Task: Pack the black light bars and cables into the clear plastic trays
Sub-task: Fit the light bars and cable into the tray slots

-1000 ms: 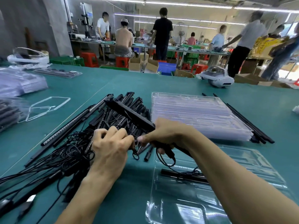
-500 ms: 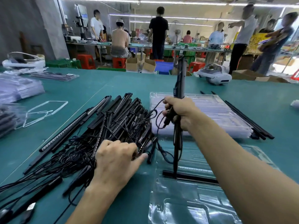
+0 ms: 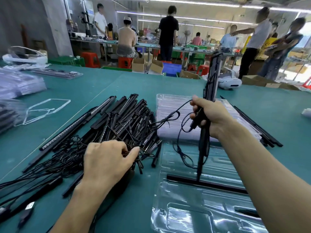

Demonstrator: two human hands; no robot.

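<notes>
Head view. My right hand [image 3: 210, 118] grips one black light bar [image 3: 212, 76] low on its length, fingers curled round it. The bar stands about upright, its lower tip down in the nearest clear tray [image 3: 185, 216] by the bench's near edge. The tip meets a second bar [image 3: 218, 184] lying flat across that tray. The held bar's cable [image 3: 183, 106] loops from the hand left towards the pile. My left hand [image 3: 107, 158] sits on the pile of bars and cables [image 3: 121, 118] on the left half of the bench [image 3: 127, 84], fingers curled, pinching tangled cables. A stack of clear trays [image 3: 175, 105] lies just behind the near tray, with loose bars [image 3: 262, 132] along its right side.
</notes>
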